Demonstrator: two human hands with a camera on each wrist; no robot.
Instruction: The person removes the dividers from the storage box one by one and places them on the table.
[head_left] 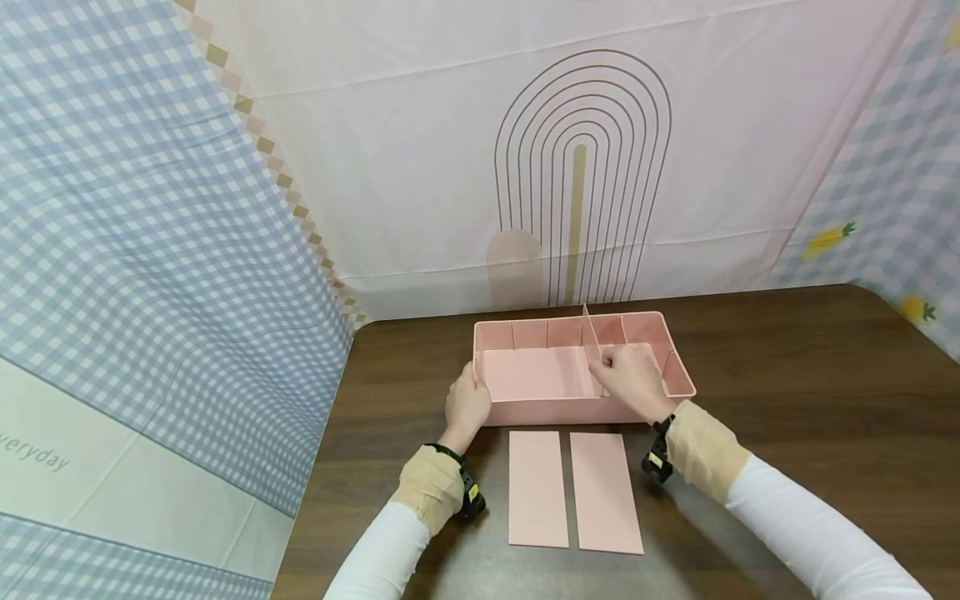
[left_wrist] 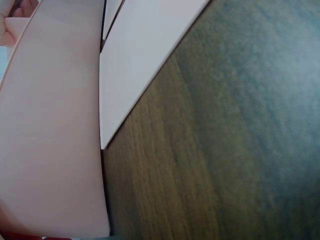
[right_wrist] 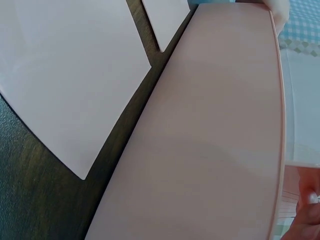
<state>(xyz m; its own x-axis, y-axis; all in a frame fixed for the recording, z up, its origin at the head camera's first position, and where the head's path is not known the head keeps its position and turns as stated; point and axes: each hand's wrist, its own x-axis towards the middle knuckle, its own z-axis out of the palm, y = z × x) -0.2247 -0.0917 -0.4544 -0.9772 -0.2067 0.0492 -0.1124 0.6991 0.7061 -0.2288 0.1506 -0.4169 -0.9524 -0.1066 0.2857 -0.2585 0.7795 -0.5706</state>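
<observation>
A pink rectangular box (head_left: 551,412) stands on the brown table, open at the top. The left hand (head_left: 467,403) grips its left end wall, thumb and fingers on either side of the rim. Over the right part of the box, the right hand (head_left: 630,379) pinches a thin pink divider (head_left: 591,333), which stands across the box and rises above the back rim. Part of that divider is hidden by the fingers. In the right wrist view the box's front wall (right_wrist: 210,130) fills the middle, with the right hand's fingers (right_wrist: 306,220) at the lower right.
Two flat pink panels, a left one (head_left: 537,492) and a right one (head_left: 606,493), lie side by side in front of the box on the wooden table (head_left: 787,400). Behind the table hangs a patterned cloth (head_left: 420,167); a checked cloth (head_left: 187,250) hangs at the left.
</observation>
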